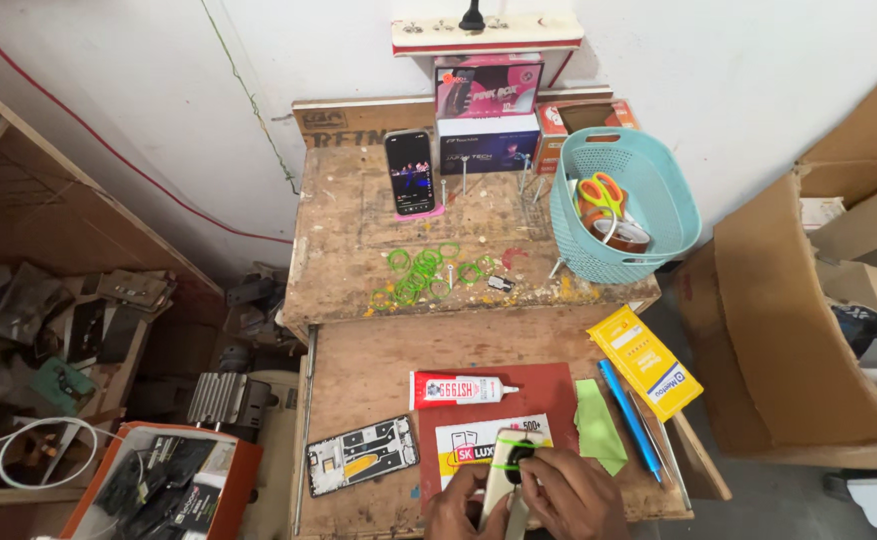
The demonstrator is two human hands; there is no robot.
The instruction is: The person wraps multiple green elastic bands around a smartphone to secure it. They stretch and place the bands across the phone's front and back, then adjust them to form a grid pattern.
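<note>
Both my hands meet at the bottom edge of the wooden workbench (358, 370). My left hand (456, 510) grips the lower side of a pale phone back panel (503, 470) that carries a black camera block. A green rubber band crosses the panel near its top. My right hand (573, 495) rests on the panel's right side, fingers at the camera block and the band. Under the panel lies a dark red mat (548, 395) with a white and yellow card (463, 440).
On the bench lie a red and white glue tube (458, 389), a phone frame (361, 455), a green cloth (596, 425), a blue pen (628, 418) and a yellow box (644, 361). Farther back: green rubber bands (423, 272), an upright phone (410, 172), a teal basket (638, 245).
</note>
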